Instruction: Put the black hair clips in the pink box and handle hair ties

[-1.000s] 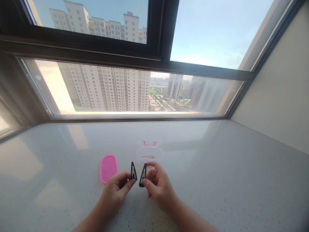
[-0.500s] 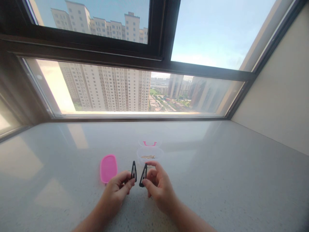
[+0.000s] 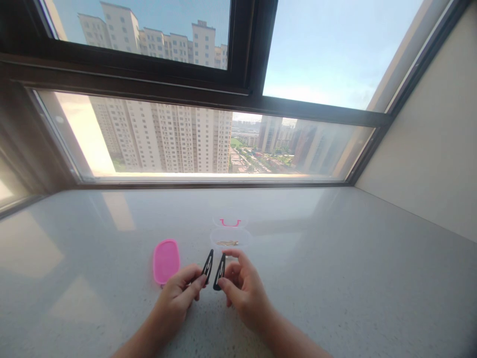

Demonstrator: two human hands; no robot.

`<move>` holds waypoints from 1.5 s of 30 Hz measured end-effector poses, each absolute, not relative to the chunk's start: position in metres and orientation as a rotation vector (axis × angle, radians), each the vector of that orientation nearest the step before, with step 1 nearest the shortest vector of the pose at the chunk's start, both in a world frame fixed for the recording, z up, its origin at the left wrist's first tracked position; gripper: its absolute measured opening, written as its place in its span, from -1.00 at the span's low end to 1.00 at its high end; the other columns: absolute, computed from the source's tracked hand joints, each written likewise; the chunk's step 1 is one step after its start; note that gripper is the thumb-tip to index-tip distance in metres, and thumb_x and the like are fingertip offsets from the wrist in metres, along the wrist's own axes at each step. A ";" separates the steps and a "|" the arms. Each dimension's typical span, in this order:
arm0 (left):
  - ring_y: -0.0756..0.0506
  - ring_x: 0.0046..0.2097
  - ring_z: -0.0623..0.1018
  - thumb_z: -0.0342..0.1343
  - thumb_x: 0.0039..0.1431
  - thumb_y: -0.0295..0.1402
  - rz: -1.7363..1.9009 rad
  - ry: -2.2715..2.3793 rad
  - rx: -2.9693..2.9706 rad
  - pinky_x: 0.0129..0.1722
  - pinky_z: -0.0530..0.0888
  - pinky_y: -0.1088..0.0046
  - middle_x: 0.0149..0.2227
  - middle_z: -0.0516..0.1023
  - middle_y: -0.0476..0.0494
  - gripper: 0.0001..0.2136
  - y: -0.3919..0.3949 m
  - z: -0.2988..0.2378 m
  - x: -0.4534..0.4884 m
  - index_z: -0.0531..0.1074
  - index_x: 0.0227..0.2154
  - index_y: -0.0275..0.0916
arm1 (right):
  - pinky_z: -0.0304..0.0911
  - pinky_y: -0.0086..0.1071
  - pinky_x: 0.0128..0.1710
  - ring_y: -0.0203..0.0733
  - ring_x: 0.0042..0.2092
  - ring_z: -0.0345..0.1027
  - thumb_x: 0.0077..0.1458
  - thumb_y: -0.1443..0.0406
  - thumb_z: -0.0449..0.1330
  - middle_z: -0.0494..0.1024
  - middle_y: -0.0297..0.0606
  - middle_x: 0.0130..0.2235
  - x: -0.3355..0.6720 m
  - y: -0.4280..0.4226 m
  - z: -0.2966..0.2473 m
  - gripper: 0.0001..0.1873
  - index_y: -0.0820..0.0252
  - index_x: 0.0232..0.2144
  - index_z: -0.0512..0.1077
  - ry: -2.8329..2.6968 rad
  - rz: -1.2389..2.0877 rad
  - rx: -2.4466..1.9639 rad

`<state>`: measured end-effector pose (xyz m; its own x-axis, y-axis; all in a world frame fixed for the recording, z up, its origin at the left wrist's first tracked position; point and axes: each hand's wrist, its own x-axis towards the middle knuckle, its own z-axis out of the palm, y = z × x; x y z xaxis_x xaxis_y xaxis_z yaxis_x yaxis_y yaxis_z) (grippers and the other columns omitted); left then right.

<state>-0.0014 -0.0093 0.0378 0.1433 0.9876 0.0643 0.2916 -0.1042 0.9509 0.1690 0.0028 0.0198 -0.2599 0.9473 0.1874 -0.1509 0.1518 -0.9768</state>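
My left hand pinches a black snap hair clip by its wide end, point upward. My right hand pinches a second black hair clip the same way. The two clips stand side by side, almost touching, just above the pale stone sill. Right behind them sits a small clear plastic box with a pink clasp and a few thin gold pins inside. Its pink lid lies flat to the left of my left hand.
A wide window with a dark frame runs along the back of the sill, with tall apartment blocks outside. A beige wall closes the right side.
The left clip has tilted to the right, so the two clips now lean the same way and sit closer together. Both hands have stayed roughly in place.
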 end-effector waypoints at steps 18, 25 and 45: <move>-0.09 -0.44 0.40 0.12 0.01 -0.22 1.064 1.284 1.608 -0.43 0.32 0.51 -0.54 0.49 -0.07 -0.77 -0.010 0.044 0.002 0.51 -0.56 -0.27 | 0.12 -0.60 -0.73 -0.48 -0.62 0.07 0.01 0.33 0.17 0.25 -0.46 -0.44 0.168 0.003 0.022 -0.48 0.05 0.04 0.16 -1.377 1.298 -0.864; 0.01 -0.56 0.26 0.08 0.06 -0.21 1.000 1.297 1.565 -0.56 0.20 0.56 -0.64 0.27 0.07 -0.76 -0.009 0.041 0.001 0.45 -0.54 -0.29 | 0.12 -0.61 -0.72 -0.50 -0.62 0.09 0.03 0.29 0.16 0.25 -0.45 -0.41 0.168 0.004 0.022 -0.48 0.05 0.06 0.16 -1.381 1.286 -0.874; 0.00 -0.51 0.27 0.11 0.06 -0.22 0.971 1.293 1.644 -0.51 0.21 0.54 -0.59 0.25 0.06 -0.78 -0.008 0.032 -0.001 0.42 -0.53 -0.30 | 0.11 -0.61 -0.71 -0.53 -0.61 0.14 0.05 0.30 0.15 0.26 -0.39 -0.32 0.169 0.008 0.017 -0.46 -0.04 0.10 0.18 -1.384 1.268 -0.881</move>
<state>-0.0012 -0.0082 0.0324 0.1786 0.9802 0.0856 0.3551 -0.1454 0.9234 0.1689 0.0080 0.0166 -0.2144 0.9562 0.1994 -0.1156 0.1778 -0.9772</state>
